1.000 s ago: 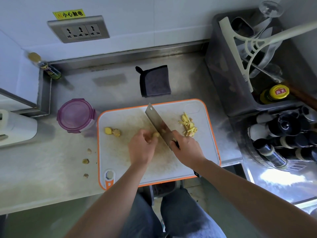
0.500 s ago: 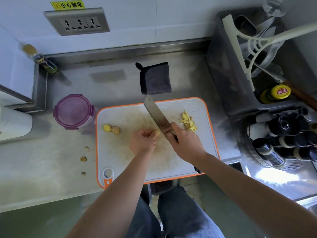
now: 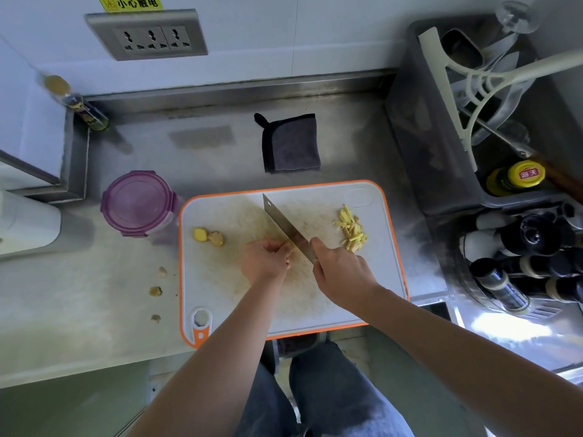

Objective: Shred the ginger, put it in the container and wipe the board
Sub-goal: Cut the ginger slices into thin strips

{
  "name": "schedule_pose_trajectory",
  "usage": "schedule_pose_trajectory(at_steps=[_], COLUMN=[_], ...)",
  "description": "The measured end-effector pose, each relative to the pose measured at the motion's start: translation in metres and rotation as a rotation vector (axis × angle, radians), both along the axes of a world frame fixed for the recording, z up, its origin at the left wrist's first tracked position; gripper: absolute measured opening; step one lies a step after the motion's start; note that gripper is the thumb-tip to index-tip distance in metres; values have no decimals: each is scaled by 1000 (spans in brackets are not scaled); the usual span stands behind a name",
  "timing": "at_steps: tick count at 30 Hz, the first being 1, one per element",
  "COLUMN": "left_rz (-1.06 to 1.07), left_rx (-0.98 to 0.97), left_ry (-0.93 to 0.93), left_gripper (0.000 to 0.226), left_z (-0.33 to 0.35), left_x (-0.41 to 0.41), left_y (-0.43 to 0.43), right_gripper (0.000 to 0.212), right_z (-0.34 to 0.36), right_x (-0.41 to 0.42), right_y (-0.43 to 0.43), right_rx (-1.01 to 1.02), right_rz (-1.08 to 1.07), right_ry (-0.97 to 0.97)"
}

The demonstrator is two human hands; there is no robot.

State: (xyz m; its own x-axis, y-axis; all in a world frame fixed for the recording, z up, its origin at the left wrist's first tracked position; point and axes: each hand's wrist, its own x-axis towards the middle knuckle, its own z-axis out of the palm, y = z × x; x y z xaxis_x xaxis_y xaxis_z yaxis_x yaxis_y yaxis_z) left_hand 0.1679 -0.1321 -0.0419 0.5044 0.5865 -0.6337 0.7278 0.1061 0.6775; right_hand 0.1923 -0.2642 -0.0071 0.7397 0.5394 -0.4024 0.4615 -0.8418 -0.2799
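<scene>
1. Beneath the left hand (image 3: 265, 261), curled fingers (image 3: 277, 247) seemingly pin a hidden ginger piece to the white, orange-rimmed plastic cutting board (image 3: 383, 279).
2. Right hand (image 3: 342, 272) grips the steel cleaver (image 3: 284, 225), blade against left knuckles.
3. Keep them tucked, slices thin; yellow ginger shreds (image 3: 351, 230) lie just beyond the right fingers.

Just the one feed on my end: a wide-angle cam on the person's head, looking forward and steeply down at the counter (image 3: 79, 294) from close range. The cutting board (image 3: 220, 279) sits mid-frame, the wall socket (image 3: 145, 34) lands upper left, and straight edges bow from the lens.
</scene>
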Motion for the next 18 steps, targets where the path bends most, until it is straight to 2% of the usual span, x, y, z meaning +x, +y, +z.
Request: schedule_pose_trajectory(at_steps=[6,12,18], left_rz=[-1,3,5], left_rx=[1,-27,-30], left_ry=[-5,13,2], left_gripper=[21,17,14], left_z=[0,0,2], left_x=[1,1,0], left_y=[1,2,1], right_gripper=[24,27,21], right_z=[-13,-15,-3], right_x=[-2,14,14], right_y=[6,15,4], right_rx=[33,157,179], right_rz=[-48,-154,-104], right_ry=[22,34,16])
